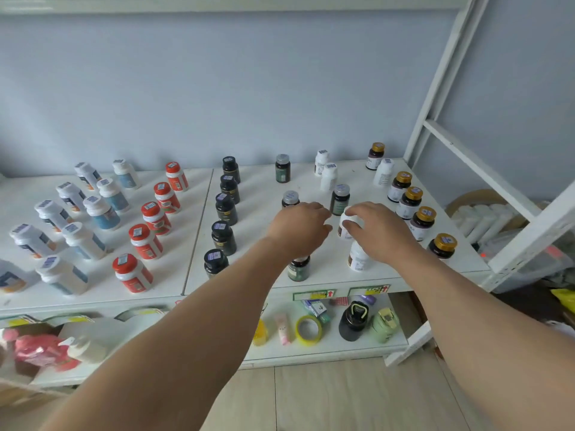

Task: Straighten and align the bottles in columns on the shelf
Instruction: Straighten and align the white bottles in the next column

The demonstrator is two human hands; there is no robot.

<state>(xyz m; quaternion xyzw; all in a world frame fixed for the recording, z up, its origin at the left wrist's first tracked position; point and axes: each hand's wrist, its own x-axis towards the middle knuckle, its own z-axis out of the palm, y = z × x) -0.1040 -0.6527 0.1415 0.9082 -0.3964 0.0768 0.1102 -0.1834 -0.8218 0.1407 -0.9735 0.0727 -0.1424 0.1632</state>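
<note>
Bottles stand across the white shelf point(255, 194) in loose columns, and the right hand point(378, 233) has its grip curled round the cap of a white bottle point(348, 223) near the middle of the right-hand panel. Just under that grip, toward the shelf's front edge, a second white bottle point(357, 258) stands partly covered by the wrist. Directly beyond the grip a dark bottle with a silver cap point(340, 199) stands close, and two more white bottles point(326, 169) stand farther back. To the right of the grip runs a column of gold-capped dark bottles point(410, 202), slanting toward the front.

Left of the grip, the left hand point(298, 230) hovers palm down with fingers bent; I cannot tell whether it holds anything. It hides most of a silver-capped bottle point(290, 198) behind it, and a dark green-labelled bottle point(298, 269) shows under its wrist. Farther left stand a column of black bottles point(225, 209), then red-capped bottles point(155, 217), then white bottles with blue labels point(102, 211).

Below the shelf, a lower shelf carries a roll of yellow tape point(308, 330) and a black flask point(353, 321).
</note>
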